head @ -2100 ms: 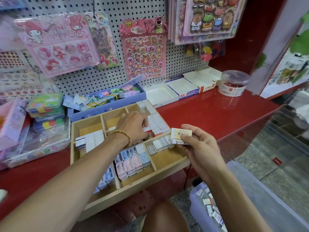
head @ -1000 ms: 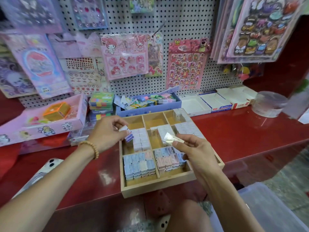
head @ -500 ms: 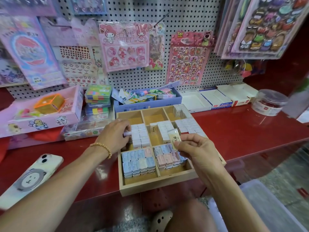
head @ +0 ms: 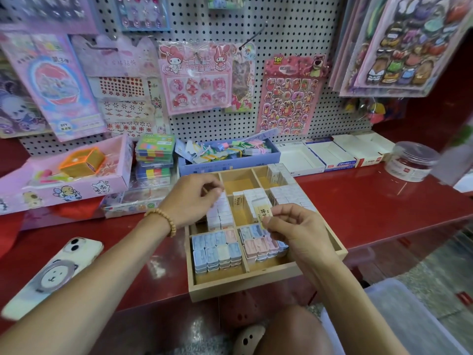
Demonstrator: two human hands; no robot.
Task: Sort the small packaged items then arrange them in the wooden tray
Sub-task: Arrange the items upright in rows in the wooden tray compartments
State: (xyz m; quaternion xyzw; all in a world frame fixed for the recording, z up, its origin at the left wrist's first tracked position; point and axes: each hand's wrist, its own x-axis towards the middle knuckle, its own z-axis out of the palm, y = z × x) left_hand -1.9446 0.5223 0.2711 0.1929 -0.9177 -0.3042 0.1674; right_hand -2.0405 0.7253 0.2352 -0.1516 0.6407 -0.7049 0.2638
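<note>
Bench (head: 371, 201), red and glossy, carries the wooden tray (head: 256, 284) at its front edge, overhanging slightly; half a second ago the tray sat the same way, so only the hands have shifted. Left hand (head: 190, 201) has moved back over the white erasers (head: 220, 216) in the tray's middle-left compartment, fingers curled onto the top of that stack. Right hand (head: 297, 231) pinches a yellow eraser (head: 263, 213), now turned upright above the middle compartment, probably ready to slot in beside its matching piece (head: 238, 204).
</note>
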